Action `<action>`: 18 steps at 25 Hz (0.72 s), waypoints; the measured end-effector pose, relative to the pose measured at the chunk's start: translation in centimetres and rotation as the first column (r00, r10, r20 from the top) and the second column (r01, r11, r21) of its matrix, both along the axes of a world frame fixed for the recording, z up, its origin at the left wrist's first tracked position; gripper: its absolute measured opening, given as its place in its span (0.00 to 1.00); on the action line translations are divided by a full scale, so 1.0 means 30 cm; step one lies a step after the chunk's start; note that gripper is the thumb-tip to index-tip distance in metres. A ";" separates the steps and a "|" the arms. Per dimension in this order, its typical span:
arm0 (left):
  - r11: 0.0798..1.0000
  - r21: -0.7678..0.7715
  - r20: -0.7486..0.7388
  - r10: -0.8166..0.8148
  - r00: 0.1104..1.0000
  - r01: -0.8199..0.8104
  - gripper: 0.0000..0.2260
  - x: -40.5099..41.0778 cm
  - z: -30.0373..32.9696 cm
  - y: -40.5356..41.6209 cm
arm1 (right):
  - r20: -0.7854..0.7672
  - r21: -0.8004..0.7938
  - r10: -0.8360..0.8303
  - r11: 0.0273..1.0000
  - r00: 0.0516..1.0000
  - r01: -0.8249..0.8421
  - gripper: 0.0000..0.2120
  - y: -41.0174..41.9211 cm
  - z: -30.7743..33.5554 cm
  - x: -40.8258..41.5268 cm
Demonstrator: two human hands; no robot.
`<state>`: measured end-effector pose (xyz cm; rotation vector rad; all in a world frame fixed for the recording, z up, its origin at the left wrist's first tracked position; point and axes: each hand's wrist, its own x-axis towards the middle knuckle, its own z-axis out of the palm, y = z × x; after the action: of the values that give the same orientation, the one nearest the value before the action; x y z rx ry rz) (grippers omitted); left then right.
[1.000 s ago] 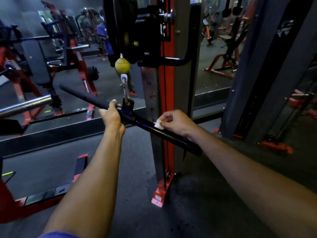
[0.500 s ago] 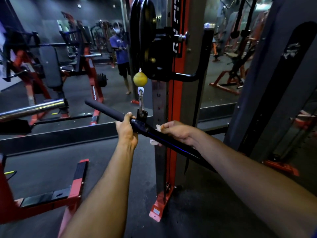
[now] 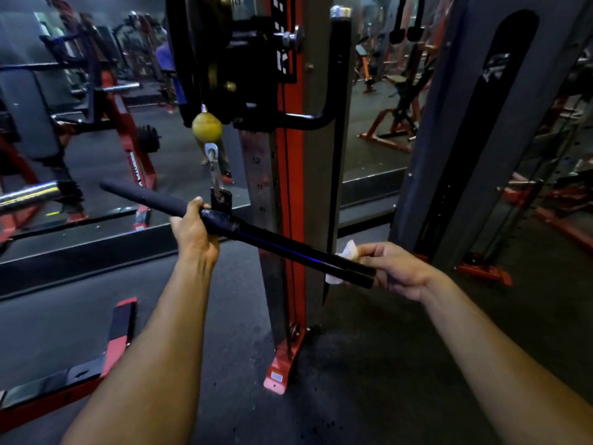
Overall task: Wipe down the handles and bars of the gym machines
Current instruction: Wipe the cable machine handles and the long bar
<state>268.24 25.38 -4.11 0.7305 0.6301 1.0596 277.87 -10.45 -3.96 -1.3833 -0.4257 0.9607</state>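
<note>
Bar [image 3: 272, 242] in both gripping hands

The bar [image 3: 256, 237] runs from the left hand [image 3: 194, 234] to the right hand [image 3: 396, 273]. A cloth [image 3: 346, 252] sits between the right hand's fingers and the bar's end. The upright [image 3: 290, 187] stands behind both hands.

Black bar [image 3: 272, 242], white wipe [image 3: 348, 252], yellow ball [image 3: 207, 126], red-and-grey upright [image 3: 290, 194], dark grey floor [image 3: 353, 396]

A single head-worn wide-angle camera looked forward and down from the person's own eye level. It sat near the outstretched forearms, facing the red-and-grey steel upright [image 3: 290, 187] with dark rubber floor [image 3: 369, 380] below.
</note>
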 end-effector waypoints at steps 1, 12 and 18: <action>1.000 0.005 -0.002 0.002 1.000 -0.002 0.11 0.004 0.001 -0.002 | 0.046 -0.002 -0.054 0.999 0.997 0.055 0.13 -0.018 0.000 -0.014; 0.994 0.085 -0.053 0.080 0.995 -0.075 0.12 0.015 -0.014 0.022 | 0.992 -0.104 0.064 0.913 0.113 0.395 0.13 -0.026 -0.035 -0.191; 0.995 0.085 -0.167 0.073 0.983 -0.059 0.20 -0.021 -0.029 0.019 | 0.989 0.057 -0.118 0.862 0.090 0.504 0.15 -0.017 -0.058 -0.140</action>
<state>267.60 25.94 -4.97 0.8808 0.7662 1.0955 273.67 -10.97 -5.70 -2.1974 -0.9174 -0.5037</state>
